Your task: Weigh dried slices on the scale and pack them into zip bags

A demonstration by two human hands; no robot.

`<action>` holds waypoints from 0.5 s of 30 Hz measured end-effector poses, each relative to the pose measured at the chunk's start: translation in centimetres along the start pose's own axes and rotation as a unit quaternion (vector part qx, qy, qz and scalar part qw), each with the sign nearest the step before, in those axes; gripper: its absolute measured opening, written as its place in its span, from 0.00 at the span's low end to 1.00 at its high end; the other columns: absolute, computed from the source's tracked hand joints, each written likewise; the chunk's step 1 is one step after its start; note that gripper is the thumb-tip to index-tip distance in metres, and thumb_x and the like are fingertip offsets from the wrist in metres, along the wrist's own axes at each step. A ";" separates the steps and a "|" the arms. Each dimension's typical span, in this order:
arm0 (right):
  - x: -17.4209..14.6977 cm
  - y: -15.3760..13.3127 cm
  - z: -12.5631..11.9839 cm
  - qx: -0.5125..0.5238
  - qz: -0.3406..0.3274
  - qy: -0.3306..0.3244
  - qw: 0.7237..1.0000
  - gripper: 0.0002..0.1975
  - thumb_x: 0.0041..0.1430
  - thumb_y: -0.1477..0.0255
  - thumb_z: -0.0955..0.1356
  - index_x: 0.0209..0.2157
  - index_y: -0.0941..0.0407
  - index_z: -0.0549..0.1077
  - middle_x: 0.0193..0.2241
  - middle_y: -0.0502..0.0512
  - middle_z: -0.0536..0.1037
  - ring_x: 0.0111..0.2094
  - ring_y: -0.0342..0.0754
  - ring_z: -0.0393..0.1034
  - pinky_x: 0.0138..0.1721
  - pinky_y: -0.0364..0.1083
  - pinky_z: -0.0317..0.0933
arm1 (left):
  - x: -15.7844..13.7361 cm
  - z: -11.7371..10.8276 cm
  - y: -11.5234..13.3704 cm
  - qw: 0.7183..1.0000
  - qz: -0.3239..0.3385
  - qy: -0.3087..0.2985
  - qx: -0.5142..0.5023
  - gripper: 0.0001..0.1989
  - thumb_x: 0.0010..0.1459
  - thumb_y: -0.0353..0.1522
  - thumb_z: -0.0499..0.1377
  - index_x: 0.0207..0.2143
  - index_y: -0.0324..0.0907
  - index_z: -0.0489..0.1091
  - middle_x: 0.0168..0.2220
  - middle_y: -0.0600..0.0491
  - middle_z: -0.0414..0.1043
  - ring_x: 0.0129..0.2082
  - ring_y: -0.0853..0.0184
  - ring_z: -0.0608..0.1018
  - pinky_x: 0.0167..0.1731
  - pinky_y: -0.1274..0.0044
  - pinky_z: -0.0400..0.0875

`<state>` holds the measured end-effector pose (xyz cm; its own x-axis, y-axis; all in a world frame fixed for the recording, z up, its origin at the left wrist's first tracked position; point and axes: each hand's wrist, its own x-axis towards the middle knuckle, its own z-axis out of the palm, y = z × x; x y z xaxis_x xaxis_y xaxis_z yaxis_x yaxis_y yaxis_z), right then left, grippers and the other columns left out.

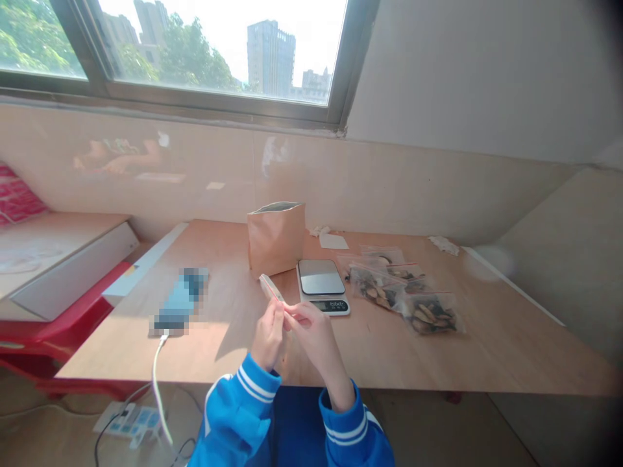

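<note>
Both hands meet over the front of the table, fingers pinched together. Between them is a thin pale flat packet [270, 288] with a reddish line along it, its far end pointing up and left; its exact kind is unclear. My left hand [268, 332] is closed on its near end. My right hand [312, 329] is closed with fingertips at the same spot, partly hiding the grip. Just beyond the hands stands an upright brown paper bag [276, 240], its top open. A digital kitchen scale [322, 277] with a bare metal plate lies right of the packet.
Several clear zip bags [432, 314] of dark dried slices lie right of the scale. A white paper piece [333, 242] sits behind it. At left, a blurred phone [180, 301] has a white cable [156, 376] hanging over the table edge toward a power strip [131, 421].
</note>
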<state>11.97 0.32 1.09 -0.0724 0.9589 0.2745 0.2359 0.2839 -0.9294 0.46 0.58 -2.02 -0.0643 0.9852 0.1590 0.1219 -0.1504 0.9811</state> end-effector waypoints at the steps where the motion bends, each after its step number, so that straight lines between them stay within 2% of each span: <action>1: 0.0 0.0 -0.1 0.004 0.007 -0.004 1.000 0.09 0.59 0.68 0.68 0.34 0.56 0.80 0.30 0.54 0.77 0.32 0.46 0.73 0.32 0.42 0.68 | 0.0 -0.2 -0.2 1.000 0.013 -0.011 0.007 0.23 0.64 0.48 0.44 0.31 0.41 0.67 0.25 0.53 0.69 0.29 0.66 0.73 0.34 0.74 0.68; 4: -0.1 -0.2 -0.3 0.011 0.020 -0.021 1.000 0.12 0.61 0.66 0.66 0.31 0.56 0.80 0.29 0.54 0.77 0.33 0.46 0.73 0.32 0.42 0.67 | 0.0 -0.8 -0.6 0.998 0.040 -0.031 0.022 0.22 0.65 0.47 0.44 0.28 0.42 0.65 0.22 0.55 0.66 0.25 0.68 0.71 0.30 0.76 0.66; 8: -0.1 -0.2 0.4 0.007 0.036 -0.003 0.999 0.09 0.57 0.67 0.68 0.32 0.56 0.79 0.30 0.54 0.79 0.30 0.47 0.74 0.32 0.43 0.68 | 0.1 -1.0 -0.8 0.997 0.046 -0.045 0.031 0.20 0.65 0.45 0.45 0.31 0.42 0.66 0.22 0.56 0.65 0.24 0.69 0.70 0.28 0.78 0.65; 11: 0.0 0.2 0.8 -0.017 0.050 0.016 0.998 0.08 0.57 0.68 0.67 0.28 0.56 0.75 0.26 0.53 0.78 0.26 0.47 0.74 0.29 0.44 0.67 | 0.0 -1.2 -0.7 0.996 0.055 -0.049 0.043 0.20 0.64 0.45 0.47 0.25 0.42 0.63 0.19 0.57 0.62 0.20 0.71 0.68 0.24 0.79 0.62; 12: 0.1 0.6 0.7 -0.032 0.054 0.048 0.997 0.08 0.56 0.68 0.66 0.27 0.56 0.74 0.24 0.53 0.78 0.25 0.47 0.73 0.28 0.44 0.67 | -0.2 -1.3 -0.6 0.997 0.055 -0.034 0.046 0.20 0.64 0.44 0.48 0.23 0.43 0.61 0.17 0.58 0.60 0.19 0.72 0.66 0.23 0.79 0.61; 15: 0.4 1.8 -0.7 -0.068 0.070 0.206 0.974 0.07 0.54 0.67 0.67 0.26 0.55 0.69 0.22 0.52 0.75 0.24 0.48 0.72 0.28 0.46 0.65 | -0.6 -2.0 -0.5 0.996 0.048 0.047 0.052 0.20 0.62 0.43 0.50 0.20 0.43 0.58 0.15 0.59 0.57 0.16 0.73 0.62 0.21 0.80 0.58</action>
<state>13.07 1.16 -0.28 0.3578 0.8997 0.2498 0.3432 0.1221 -0.9313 -1.58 -0.08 -2.33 -0.1387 0.9540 0.2659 0.2338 -0.2294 0.9448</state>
